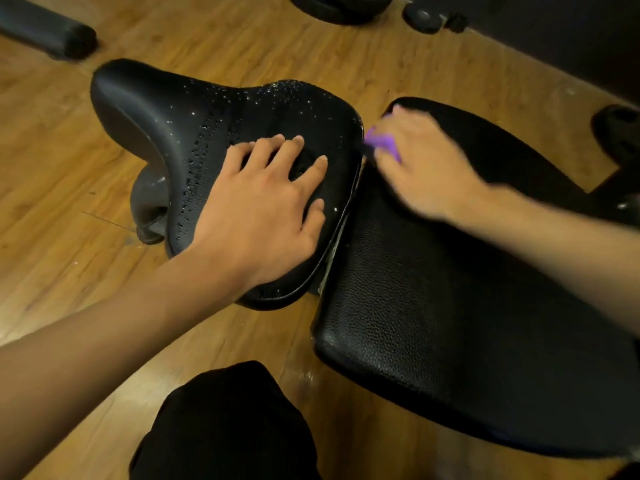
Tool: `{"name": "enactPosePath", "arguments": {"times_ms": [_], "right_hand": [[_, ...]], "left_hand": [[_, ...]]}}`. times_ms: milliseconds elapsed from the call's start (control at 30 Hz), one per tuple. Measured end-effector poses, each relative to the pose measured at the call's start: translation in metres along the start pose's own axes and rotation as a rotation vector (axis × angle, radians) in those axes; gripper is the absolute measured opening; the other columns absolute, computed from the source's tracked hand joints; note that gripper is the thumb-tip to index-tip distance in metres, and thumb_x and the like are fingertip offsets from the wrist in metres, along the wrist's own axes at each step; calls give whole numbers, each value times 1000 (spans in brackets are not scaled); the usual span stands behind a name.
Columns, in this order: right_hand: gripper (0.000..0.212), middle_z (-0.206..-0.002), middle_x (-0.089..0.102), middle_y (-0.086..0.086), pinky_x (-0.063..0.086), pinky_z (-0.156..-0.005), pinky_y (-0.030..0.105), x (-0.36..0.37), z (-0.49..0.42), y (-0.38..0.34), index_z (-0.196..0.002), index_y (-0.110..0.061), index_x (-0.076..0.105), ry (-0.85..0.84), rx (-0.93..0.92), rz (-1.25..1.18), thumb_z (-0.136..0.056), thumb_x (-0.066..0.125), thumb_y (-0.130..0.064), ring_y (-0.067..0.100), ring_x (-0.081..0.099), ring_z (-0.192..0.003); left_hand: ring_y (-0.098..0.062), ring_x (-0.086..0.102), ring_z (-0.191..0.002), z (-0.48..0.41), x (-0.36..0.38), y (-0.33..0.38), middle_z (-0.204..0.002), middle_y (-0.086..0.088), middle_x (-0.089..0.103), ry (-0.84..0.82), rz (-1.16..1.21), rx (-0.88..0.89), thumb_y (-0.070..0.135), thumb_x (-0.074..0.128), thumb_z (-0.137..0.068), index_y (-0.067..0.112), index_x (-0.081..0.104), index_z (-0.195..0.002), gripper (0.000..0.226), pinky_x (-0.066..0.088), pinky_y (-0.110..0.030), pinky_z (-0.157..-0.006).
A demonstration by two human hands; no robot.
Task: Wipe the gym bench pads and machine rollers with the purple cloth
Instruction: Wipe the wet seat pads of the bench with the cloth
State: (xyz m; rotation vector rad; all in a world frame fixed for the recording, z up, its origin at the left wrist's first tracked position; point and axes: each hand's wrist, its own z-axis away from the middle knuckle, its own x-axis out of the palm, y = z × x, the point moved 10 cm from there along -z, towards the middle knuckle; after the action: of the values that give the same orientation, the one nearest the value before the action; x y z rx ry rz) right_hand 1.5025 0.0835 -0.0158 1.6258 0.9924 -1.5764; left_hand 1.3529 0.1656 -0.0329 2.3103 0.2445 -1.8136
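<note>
Blurred right hand hides most of the purple cloth; the bench pad runs off-frame right.

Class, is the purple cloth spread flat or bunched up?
Bunched: the cloth shows as a small wad gripped under the right hand.

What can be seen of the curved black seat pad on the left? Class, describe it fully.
The seat pad is black with a grained, leather-like cover, saddle-shaped, its left end rounded and smoother. Droplets speckle its top, so it looks wet. It sits above the wooden floor on a dark support partly visible beneath. The left hand rests on it, fingers spread. Its right edge lies beside the larger flat pad, where the blurred right hand holds the purple cloth near the gap.
</note>
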Motion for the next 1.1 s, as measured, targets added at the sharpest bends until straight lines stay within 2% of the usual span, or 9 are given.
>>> {"name": "enactPosePath", "arguments": {"times_ms": [100,233,333,400,500,700,800,967,1100], "right_hand": [[38,-108,61,17,29,-120,44,14,-51,30,-104,-2,67,-72,184,35,-104,43,-32,37,54,-120],[55,-140,56,17,29,-123,42,15,60,-53,-133,-2,60,21,90,-95,-105,28,-37,32,46,-138],[57,-152,50,5,18,-125,25,3,130,-108,-147,-12,52,-58,-121,-250,-103,28,-40,17,36,-148],[48,-135,64,8,27,-121,24,8,104,-91,-129,-11,66,-76,-136,-269,-101,38,-37,21,51,-135],[26,-102,69,8,46,-105,45,-3,73,-73,-102,-8,72,-1,-178,-260,-97,56,-29,27,62,-100],[29,-120,64,-2,36,-117,39,13,145,-137,-123,-16,67,-279,-541,-290,-98,60,-30,16,55,-118],[24,-102,64,-4,47,-96,42,8,102,-119,-103,-16,68,-223,-436,-258,-102,53,-34,16,55,-100],[29,-119,64,-7,38,-111,36,19,150,-142,-120,-20,66,-292,-543,-236,-103,50,-38,12,53,-119],[27,-97,64,-8,43,-101,38,11,109,-129,-100,-19,67,-245,-422,-251,-103,50,-40,11,55,-98]], "left_hand": [[-37,40,-143,-1,1,-1,-155,-16,47,18,3,-1,49,28,-100,20,50,-153,65,27,-50,-112],[-37,40,-143,1,4,0,-156,-16,47,5,-8,3,49,28,-99,19,49,-154,66,27,-49,-112],[-36,40,-143,-1,3,1,-156,-16,46,8,-14,13,49,28,-99,19,48,-154,66,28,-49,-112],[-37,40,-142,-2,1,-2,-156,-17,46,22,-20,4,49,28,-99,19,49,-154,66,28,-49,-111],[-38,41,-140,-4,1,-2,-155,-17,47,29,1,3,50,31,-98,20,51,-153,66,28,-49,-111],[-37,41,-139,1,1,-2,-155,-15,46,9,22,17,51,31,-99,20,50,-154,65,28,-49,-112],[-37,40,-142,0,-1,-3,-156,-15,46,34,22,8,51,31,-99,21,49,-154,65,27,-49,-113],[-35,38,-144,4,3,-2,-159,-14,44,7,22,15,53,27,-100,23,46,-156,67,26,-48,-115],[-35,37,-145,2,-1,-4,-159,-14,43,8,24,6,53,28,-99,23,45,-156,67,25,-48,-115]]}}
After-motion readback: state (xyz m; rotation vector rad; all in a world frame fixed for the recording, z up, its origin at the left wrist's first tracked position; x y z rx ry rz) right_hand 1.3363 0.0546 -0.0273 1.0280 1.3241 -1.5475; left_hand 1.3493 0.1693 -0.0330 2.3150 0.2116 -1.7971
